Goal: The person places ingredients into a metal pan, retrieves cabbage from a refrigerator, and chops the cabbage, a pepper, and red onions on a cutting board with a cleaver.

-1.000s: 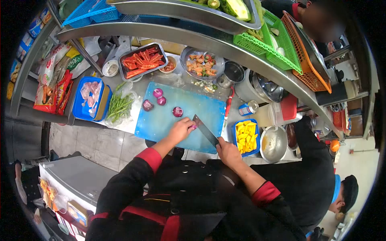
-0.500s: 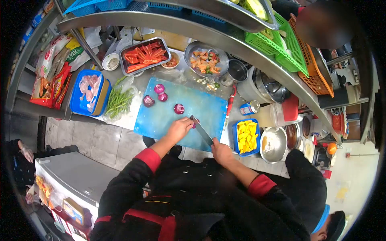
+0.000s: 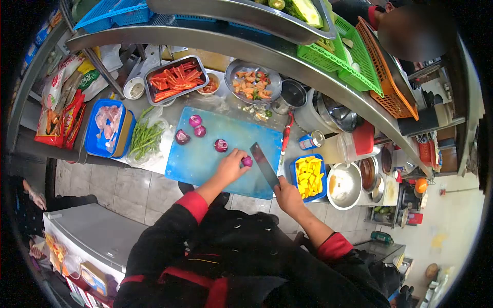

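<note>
My left hand [image 3: 232, 167] has its fingers closed round a small red onion [image 3: 246, 161] on the blue cutting board [image 3: 197, 163]. In my right hand [image 3: 288, 196] is the handle of a broad-bladed kitchen knife [image 3: 265, 168]. Its blade slants up and to the left, just right of the onion and apart from it. More peeled red onions lie further left on the board, among them one [image 3: 221, 146] near my left fingertips and another [image 3: 182, 137] by the board's left side.
Left of the board are green beans [image 3: 146, 136] and a blue tub [image 3: 104, 150] of raw meat. Behind stand a tray of red pepper strips [image 3: 177, 81] and a metal bowl [image 3: 278, 92]. A red-handled tool [image 3: 287, 129], a can [image 3: 311, 140] and yellow pieces [image 3: 309, 177] are right. A steel shelf [image 3: 226, 43] overhangs.
The knife has moved away from the onion to the right. My left fingers now show more of the onion. The view has shifted, and a person at lower right has moved mostly out of sight.
</note>
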`<act>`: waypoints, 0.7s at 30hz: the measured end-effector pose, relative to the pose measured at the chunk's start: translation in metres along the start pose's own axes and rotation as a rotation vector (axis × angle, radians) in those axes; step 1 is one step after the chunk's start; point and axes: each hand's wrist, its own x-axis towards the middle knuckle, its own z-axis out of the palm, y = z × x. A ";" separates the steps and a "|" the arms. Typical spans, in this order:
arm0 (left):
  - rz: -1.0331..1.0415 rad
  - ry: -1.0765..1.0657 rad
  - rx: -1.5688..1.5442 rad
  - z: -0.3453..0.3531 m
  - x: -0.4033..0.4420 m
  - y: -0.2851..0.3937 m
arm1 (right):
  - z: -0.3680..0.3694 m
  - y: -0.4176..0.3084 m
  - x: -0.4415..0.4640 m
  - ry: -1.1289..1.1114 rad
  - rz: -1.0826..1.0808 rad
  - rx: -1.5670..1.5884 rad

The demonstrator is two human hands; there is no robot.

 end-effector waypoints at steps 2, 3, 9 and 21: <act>0.031 -0.013 0.002 0.002 -0.001 -0.004 | -0.014 -0.014 -0.007 -0.049 0.001 -0.007; 0.067 -0.027 0.005 0.004 -0.002 -0.007 | -0.018 -0.020 -0.009 -0.093 0.002 -0.012; 0.028 -0.033 -0.048 0.012 -0.003 -0.013 | 0.050 -0.017 0.012 -0.077 0.020 -0.050; -0.095 -0.003 0.173 -0.073 0.006 -0.030 | 0.043 -0.012 0.004 -0.186 -0.019 0.064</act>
